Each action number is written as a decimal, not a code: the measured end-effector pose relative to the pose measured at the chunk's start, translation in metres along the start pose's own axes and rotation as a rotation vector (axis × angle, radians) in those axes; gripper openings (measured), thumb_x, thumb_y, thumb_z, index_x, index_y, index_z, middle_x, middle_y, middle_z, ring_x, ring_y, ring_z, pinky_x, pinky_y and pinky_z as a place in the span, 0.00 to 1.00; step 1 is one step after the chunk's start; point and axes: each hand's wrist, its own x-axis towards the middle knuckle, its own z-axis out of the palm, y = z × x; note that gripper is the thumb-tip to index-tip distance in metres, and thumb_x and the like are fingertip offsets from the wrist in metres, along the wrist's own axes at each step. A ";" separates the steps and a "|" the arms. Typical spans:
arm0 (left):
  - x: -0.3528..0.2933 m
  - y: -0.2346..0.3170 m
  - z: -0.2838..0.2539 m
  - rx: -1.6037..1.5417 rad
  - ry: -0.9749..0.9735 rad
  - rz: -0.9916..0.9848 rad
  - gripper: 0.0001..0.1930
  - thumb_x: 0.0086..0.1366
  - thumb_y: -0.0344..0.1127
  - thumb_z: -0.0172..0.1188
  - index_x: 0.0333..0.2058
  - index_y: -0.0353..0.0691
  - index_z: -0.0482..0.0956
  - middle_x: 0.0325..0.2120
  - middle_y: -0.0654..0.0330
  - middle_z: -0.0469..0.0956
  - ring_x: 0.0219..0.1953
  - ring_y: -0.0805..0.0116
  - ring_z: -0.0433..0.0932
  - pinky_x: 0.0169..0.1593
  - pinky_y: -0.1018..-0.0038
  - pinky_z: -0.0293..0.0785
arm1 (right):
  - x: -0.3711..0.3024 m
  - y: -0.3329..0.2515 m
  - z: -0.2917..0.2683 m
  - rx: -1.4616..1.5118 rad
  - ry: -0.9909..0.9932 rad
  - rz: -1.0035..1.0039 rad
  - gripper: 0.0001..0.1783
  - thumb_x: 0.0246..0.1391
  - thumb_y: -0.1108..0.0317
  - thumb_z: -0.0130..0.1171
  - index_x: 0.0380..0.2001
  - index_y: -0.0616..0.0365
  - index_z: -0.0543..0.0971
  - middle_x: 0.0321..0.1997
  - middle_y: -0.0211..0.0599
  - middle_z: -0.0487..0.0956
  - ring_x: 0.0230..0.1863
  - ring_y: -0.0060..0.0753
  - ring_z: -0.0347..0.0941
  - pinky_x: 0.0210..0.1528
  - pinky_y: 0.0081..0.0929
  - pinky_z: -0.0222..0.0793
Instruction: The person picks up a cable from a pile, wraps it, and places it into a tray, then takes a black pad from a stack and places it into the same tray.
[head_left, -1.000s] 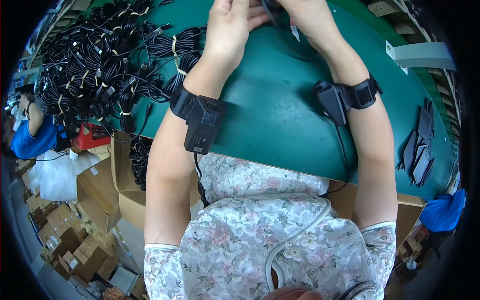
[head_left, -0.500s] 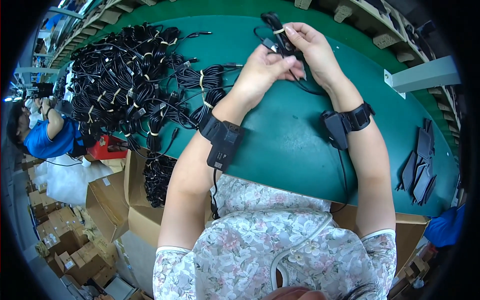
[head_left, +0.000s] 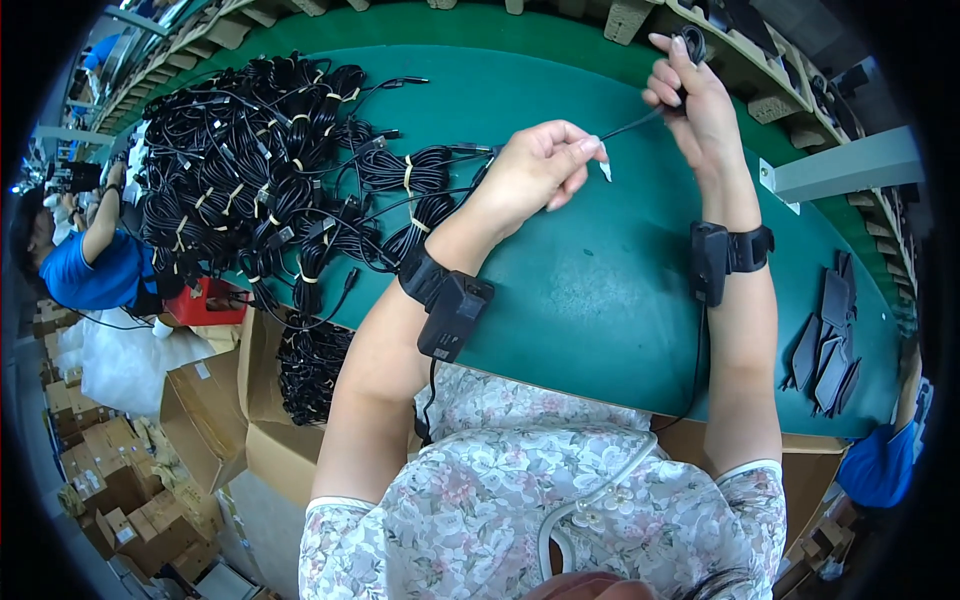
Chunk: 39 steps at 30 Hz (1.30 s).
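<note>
A black cable (head_left: 634, 122) runs taut between my two hands above the green table. My left hand (head_left: 535, 170) is closed in a pinch on one stretch of it, with a small white tag (head_left: 606, 166) hanging by the fingertips. Raised over the table's far right edge, my right hand (head_left: 708, 105) has its fingers wrapped round the coiled part of the cable, whose loop shows above the thumb. Left of my left hand lie several bundled black cables (head_left: 405, 170) with pale ties, beside a large heap of similar cables (head_left: 240, 165).
Flat dark pieces (head_left: 832, 335) lie at the table's right. A grey metal bracket (head_left: 850, 165) juts in near my right hand. Below the heap stands an open carton (head_left: 290, 455) holding black cables, near a red bin (head_left: 207, 302). A person in blue (head_left: 95, 270) works at the left.
My right hand has moved up and right with the coil, away from my left hand. Cable now stretches between them. My left hand has shifted slightly down and turned.
</note>
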 end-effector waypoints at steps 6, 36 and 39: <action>0.001 -0.009 -0.012 -0.003 0.261 0.045 0.07 0.63 0.32 0.51 0.34 0.34 0.73 0.17 0.66 0.69 0.15 0.81 0.63 0.19 0.85 0.59 | -0.020 0.015 0.050 -0.766 -0.167 -0.317 0.17 0.58 0.63 0.49 0.48 0.59 0.69 0.26 0.28 0.71 0.28 0.26 0.69 0.35 0.21 0.65; -0.002 -0.023 -0.021 0.103 0.508 0.319 0.14 0.58 0.23 0.50 0.44 0.33 0.62 0.31 0.58 0.68 0.24 0.73 0.75 0.28 0.79 0.72 | 0.137 -0.106 -0.028 -2.082 0.409 -0.117 0.24 0.56 0.50 0.43 0.41 0.62 0.72 0.40 0.56 0.75 0.44 0.56 0.70 0.45 0.42 0.66; -0.001 -0.026 -0.020 0.132 0.489 0.343 0.15 0.57 0.22 0.51 0.43 0.34 0.62 0.31 0.58 0.69 0.25 0.72 0.74 0.28 0.78 0.71 | 0.160 -0.090 -0.039 -2.089 0.455 -0.051 0.26 0.57 0.50 0.42 0.41 0.66 0.68 0.40 0.61 0.74 0.45 0.58 0.70 0.46 0.44 0.65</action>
